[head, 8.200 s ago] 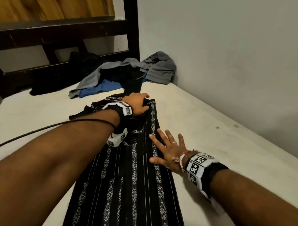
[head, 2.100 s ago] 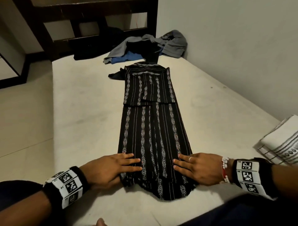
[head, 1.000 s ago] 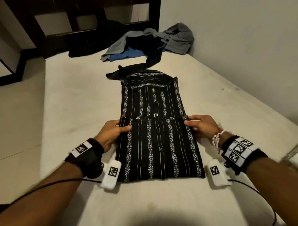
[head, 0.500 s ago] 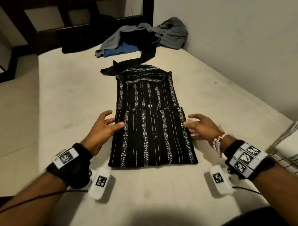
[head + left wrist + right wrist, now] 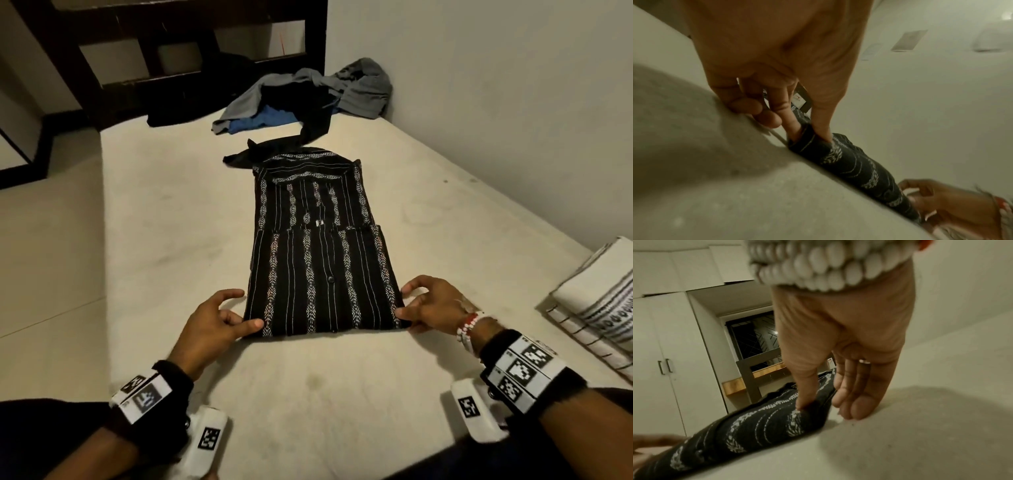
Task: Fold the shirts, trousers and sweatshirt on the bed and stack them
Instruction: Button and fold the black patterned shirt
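Bare mattress (image 5: 164, 212) left; folded stack (image 5: 603, 308) right, clothes heap (image 5: 308, 96) beyond.

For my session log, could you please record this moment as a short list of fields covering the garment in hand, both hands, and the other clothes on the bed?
garment in hand: black shirt with white woven stripes, partly folded, flat on the cream mattress
left hand: pinches the shirt's near left corner
right hand: pinches the near right corner
unfolded clothes: loose pile of grey, blue and black garments at the far end
folded item: white patterned cloth at the right edge
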